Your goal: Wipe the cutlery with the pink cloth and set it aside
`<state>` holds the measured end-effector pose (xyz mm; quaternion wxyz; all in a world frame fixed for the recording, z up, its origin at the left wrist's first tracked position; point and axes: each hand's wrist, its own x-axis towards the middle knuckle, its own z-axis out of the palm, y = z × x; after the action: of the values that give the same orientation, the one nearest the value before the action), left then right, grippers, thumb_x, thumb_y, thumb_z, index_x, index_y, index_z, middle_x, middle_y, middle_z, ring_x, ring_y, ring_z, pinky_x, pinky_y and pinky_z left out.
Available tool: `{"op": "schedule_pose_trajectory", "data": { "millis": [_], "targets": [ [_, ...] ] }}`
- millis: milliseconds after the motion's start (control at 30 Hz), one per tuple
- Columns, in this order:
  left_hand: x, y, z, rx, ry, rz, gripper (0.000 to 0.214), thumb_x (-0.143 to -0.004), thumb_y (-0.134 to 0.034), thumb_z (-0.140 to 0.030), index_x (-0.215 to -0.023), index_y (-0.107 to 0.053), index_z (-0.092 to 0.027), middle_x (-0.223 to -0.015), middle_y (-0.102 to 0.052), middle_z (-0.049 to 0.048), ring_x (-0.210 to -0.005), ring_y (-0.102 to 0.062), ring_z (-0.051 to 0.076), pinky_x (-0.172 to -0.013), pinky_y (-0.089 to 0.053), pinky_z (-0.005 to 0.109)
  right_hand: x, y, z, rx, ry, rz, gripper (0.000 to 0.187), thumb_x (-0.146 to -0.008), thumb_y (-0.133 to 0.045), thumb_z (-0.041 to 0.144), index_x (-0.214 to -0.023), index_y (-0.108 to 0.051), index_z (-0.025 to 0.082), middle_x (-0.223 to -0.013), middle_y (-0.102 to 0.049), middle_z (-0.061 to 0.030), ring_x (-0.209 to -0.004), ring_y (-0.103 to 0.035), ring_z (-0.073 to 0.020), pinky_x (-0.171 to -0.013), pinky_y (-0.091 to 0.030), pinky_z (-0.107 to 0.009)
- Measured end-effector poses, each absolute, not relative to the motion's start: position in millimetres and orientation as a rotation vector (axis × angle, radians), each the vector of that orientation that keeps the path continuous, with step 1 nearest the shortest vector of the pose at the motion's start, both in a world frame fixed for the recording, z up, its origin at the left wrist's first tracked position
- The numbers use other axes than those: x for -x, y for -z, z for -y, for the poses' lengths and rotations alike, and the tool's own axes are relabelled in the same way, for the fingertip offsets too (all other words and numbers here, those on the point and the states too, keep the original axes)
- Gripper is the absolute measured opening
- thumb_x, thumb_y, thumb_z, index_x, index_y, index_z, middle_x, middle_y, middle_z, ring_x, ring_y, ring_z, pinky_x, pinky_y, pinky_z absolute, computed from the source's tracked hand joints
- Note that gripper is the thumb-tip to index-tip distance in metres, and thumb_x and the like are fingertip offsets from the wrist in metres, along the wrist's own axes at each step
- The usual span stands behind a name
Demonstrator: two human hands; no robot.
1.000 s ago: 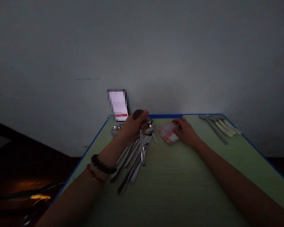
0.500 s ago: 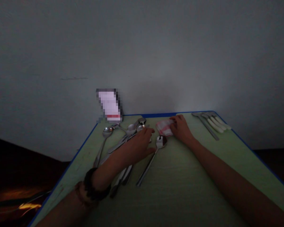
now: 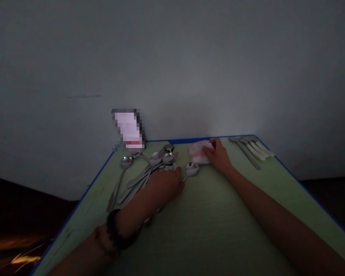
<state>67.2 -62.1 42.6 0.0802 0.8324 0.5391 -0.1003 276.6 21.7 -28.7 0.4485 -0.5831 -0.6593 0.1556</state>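
My left hand (image 3: 168, 184), palm down with a dark bracelet at the wrist, is closed around the handle of a metal spoon (image 3: 192, 169). The spoon's bowl points away from me and most of its handle is hidden under the hand. To the right, my right hand (image 3: 217, 156) pinches the right edge of a pink-and-white cloth (image 3: 199, 152), slightly raised at that side. Beside and beneath the left hand lies a pile of metal cutlery (image 3: 142, 180), with several spoon bowls at its far end.
Another spoon (image 3: 126, 161) lies left of the pile. A phone-like lit screen (image 3: 129, 128), blurred out, leans at the back left. At the back right lie a metal utensil (image 3: 248, 155) and several white-handled pieces (image 3: 257, 150). The green table (image 3: 218, 230) has a blue edge against the wall (image 3: 172, 69).
My left hand has come down and closed on the spoon's handle; its fingers were spread above the cutlery before. My right fingers have tightened on the cloth and its edge has lifted a little.
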Motion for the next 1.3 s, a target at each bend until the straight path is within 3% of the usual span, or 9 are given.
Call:
{"op": "schedule_pose_trajectory", "data": {
  "millis": [167, 367, 533, 667, 767, 933, 1100, 1233, 1300],
  "targets": [
    [-64, -51, 62, -2.492, 0.372, -1.672, 0.039, -0.085, -0.042, -0.036, -0.112, -0.054, -0.011, -0.095, -0.067, 0.0202, -0.085, -0.065, 0.033, -0.069, -0.050, 0.043, -282, 27, -24, 1.328, -0.554, 1.420, 0.046, -0.073, -0.061, 0.040, -0.110, -0.046, 0.018, -0.100, -0.063, -0.0104, -0.082, -0.060, -0.0202, -0.073, -0.047, -0.034],
    [-67, -53, 70, -2.504, 0.470, -1.576, 0.028, -0.080, -0.044, -0.029, -0.091, -0.063, -0.012, -0.088, -0.068, 0.0177, -0.078, -0.066, 0.029, -0.065, -0.050, 0.038, -292, 30, -29, 1.242, -0.780, 1.215, 0.036, -0.069, -0.063, 0.044, -0.092, -0.059, 0.016, -0.088, -0.065, -0.0080, -0.076, -0.059, -0.0200, -0.069, -0.049, -0.034],
    [-68, -49, 72, -2.556, 0.493, -1.405, 0.027, -0.078, -0.045, -0.033, -0.085, -0.063, -0.014, -0.082, -0.068, 0.0161, -0.076, -0.066, 0.030, -0.064, -0.050, 0.038, -296, 32, -38, 0.958, -1.132, 0.799, 0.030, -0.066, -0.067, 0.028, -0.091, -0.059, 0.016, -0.087, -0.067, -0.0045, -0.073, -0.062, -0.0177, -0.068, -0.052, -0.032],
    [-71, -37, 64, -2.423, 0.095, -1.291, 0.028, -0.087, -0.032, -0.032, -0.082, -0.055, -0.016, -0.076, -0.067, 0.0116, -0.072, -0.066, 0.024, -0.064, -0.050, 0.034, -298, 24, -38, 0.751, -1.362, 0.587, 0.025, -0.066, -0.063, 0.019, -0.090, -0.059, 0.015, -0.088, -0.069, -0.0052, -0.075, -0.065, -0.0180, -0.070, -0.054, -0.031],
    [-73, -22, 57, -1.902, -0.175, -1.123, 0.032, -0.093, -0.019, -0.038, -0.091, -0.045, -0.018, -0.065, -0.064, 0.0021, -0.046, -0.060, 0.015, -0.042, -0.044, 0.024, -297, 20, -35, 0.696, -1.391, 0.539, 0.025, -0.066, -0.062, 0.015, -0.090, -0.059, 0.015, -0.088, -0.070, -0.0051, -0.077, -0.065, -0.0173, -0.072, -0.054, -0.029],
    [-78, -3, 53, -1.635, -0.604, -1.179, 0.031, -0.092, -0.026, -0.044, -0.096, -0.045, -0.019, -0.049, -0.042, -0.0097, -0.031, -0.040, 0.008, -0.031, -0.031, 0.017, -291, 22, -30, 0.722, -1.357, 0.726, 0.033, -0.060, -0.068, 0.013, -0.092, -0.060, 0.016, -0.081, -0.070, -0.0019, -0.075, -0.066, -0.0187, -0.072, -0.053, -0.032],
    [-82, -2, 54, -1.575, -0.724, -1.195, 0.028, -0.091, -0.032, -0.037, -0.098, -0.050, -0.017, -0.050, -0.040, -0.0096, -0.033, -0.036, 0.006, -0.033, -0.029, 0.016, -293, 16, -24, 0.733, -1.498, 0.815, 0.036, -0.061, -0.070, 0.021, -0.096, -0.061, 0.017, -0.082, -0.070, -0.0035, -0.084, -0.066, -0.0223, -0.078, -0.051, -0.035],
    [-82, -5, 52, -1.641, -0.617, -1.228, 0.038, -0.093, -0.026, -0.041, -0.101, -0.053, -0.015, -0.042, -0.042, -0.0092, -0.031, -0.039, 0.008, -0.036, -0.032, 0.018, -294, 10, -22, 0.629, -1.706, 0.847, 0.051, -0.076, -0.049, 0.060, -0.099, -0.061, 0.016, -0.092, -0.069, -0.0108, -0.095, -0.062, -0.0274, -0.078, -0.050, -0.041],
    [-81, -6, 52, -1.665, -0.576, -1.237, 0.042, -0.093, -0.024, -0.043, -0.102, -0.054, -0.015, -0.040, -0.043, -0.0088, -0.031, -0.041, 0.009, -0.037, -0.034, 0.019, -293, 11, -23, 0.624, -1.748, 0.895, 0.054, -0.078, -0.044, 0.062, -0.100, -0.061, 0.016, -0.094, -0.068, -0.0114, -0.096, -0.062, -0.0270, -0.078, -0.049, -0.041]
  ]
}}
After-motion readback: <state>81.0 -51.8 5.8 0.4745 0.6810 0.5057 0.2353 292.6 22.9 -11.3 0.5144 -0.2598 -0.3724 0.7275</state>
